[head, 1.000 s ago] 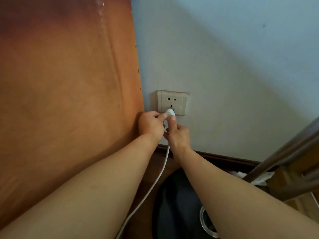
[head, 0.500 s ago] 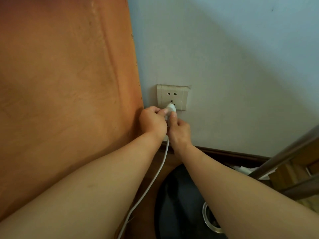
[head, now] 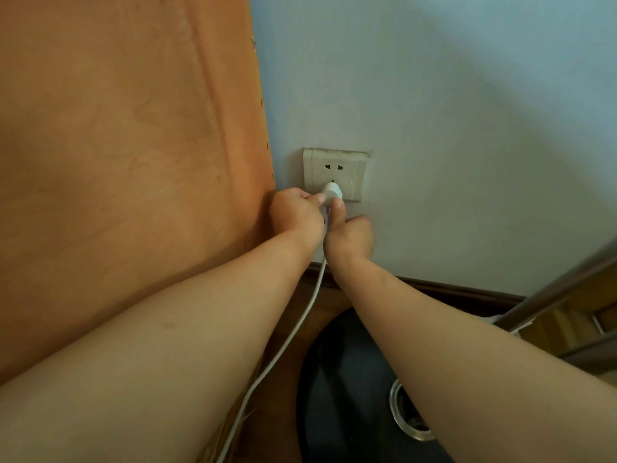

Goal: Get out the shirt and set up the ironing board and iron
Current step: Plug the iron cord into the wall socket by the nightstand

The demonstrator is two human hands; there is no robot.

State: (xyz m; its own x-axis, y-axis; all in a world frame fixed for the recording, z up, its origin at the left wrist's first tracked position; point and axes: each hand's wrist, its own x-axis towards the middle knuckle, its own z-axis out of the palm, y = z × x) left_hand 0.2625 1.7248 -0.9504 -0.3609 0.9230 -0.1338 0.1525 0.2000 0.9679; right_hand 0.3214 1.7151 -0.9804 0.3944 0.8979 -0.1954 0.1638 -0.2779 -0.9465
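A white plug point(head: 333, 192) sits against the lower part of a cream wall socket point(head: 335, 168) on the pale blue wall. My left hand point(head: 295, 215) pinches the plug from the left with thumb and fingers. My right hand point(head: 350, 233) presses its thumb up against the plug from below. The white cord point(head: 293, 332) hangs from the plug down between my forearms and leaves the view at the bottom. The iron, the ironing board and the shirt are not in view.
An orange wooden panel point(head: 127, 162) stands right beside the socket on the left. A dark baseboard point(head: 450, 290) runs along the floor. Below sit a dark round object point(head: 347, 389) and a metal ring point(head: 405, 416). A metal rail point(head: 554, 292) slants in at right.
Both hands have pushed the plug up from just below the socket plate onto its lower holes. The view has shifted slightly.
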